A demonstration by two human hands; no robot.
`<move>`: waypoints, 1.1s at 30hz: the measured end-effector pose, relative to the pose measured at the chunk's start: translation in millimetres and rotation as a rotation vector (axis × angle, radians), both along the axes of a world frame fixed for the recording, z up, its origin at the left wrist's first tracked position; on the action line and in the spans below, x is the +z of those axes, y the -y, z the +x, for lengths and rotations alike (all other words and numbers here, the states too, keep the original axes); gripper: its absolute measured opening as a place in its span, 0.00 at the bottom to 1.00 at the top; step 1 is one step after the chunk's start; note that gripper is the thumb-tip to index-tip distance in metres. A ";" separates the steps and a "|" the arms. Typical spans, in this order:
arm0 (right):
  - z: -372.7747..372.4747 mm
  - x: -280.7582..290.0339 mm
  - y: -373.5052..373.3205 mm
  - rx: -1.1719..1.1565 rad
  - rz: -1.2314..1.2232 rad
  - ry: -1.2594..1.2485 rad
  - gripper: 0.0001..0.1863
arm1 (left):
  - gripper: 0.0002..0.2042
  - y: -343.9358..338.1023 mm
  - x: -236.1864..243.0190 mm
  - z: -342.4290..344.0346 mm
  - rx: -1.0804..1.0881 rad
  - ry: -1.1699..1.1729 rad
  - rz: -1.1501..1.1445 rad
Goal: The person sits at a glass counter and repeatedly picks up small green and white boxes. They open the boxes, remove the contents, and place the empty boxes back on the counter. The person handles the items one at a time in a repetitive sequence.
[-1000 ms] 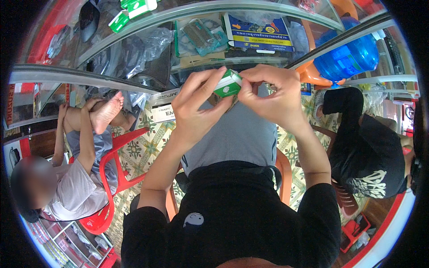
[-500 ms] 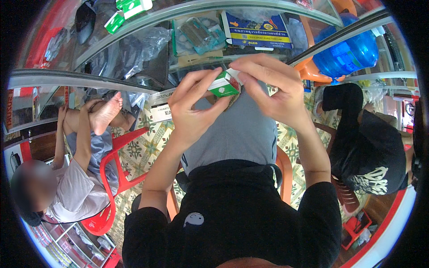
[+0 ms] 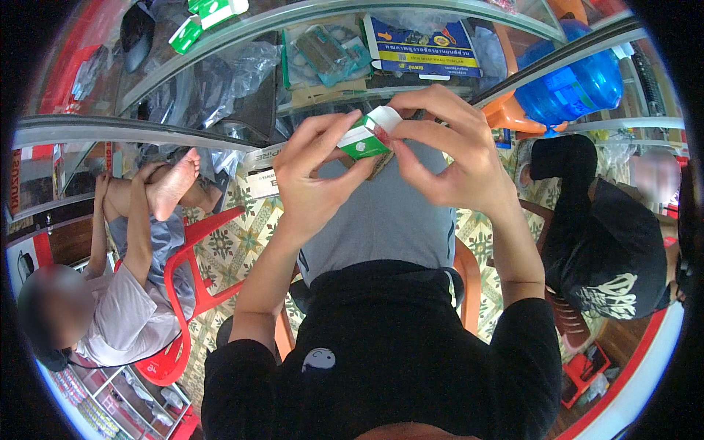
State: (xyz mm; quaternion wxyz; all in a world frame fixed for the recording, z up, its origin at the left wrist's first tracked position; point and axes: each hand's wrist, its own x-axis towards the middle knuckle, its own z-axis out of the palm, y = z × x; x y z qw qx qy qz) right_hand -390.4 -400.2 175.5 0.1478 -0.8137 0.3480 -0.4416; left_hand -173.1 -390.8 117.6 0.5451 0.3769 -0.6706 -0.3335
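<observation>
Head view: over the grey trousers (image 3: 378,220), the left hand (image 3: 302,165) clamps a small green-and-white box (image 3: 361,147) between thumb and fingers

Long axis runs left to right, rising slightly, open end toward the right hand (image 3: 463,155), whose fingertips meet it, grip impossible to tell; unlike a second ago, reddish contents (image 3: 381,135) show

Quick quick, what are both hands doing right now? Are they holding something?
Left hand: closed on a small green-and-white box.
Right hand: partly curled at the box's open end; can't tell whether it grips anything.
</observation>
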 end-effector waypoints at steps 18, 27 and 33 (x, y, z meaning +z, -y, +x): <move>-4.0 -18.2 0.6 0.055 0.335 0.146 0.11 | 0.27 -2.6 8.7 -4.5 0.119 0.316 -0.204; -11.8 -9.3 1.2 0.178 0.624 0.313 0.03 | 0.27 -3.4 5.4 -0.1 -0.020 0.211 -0.076; -35.2 5.5 14.6 0.049 0.744 0.591 0.01 | 0.27 -4.1 6.4 7.8 0.019 0.088 0.117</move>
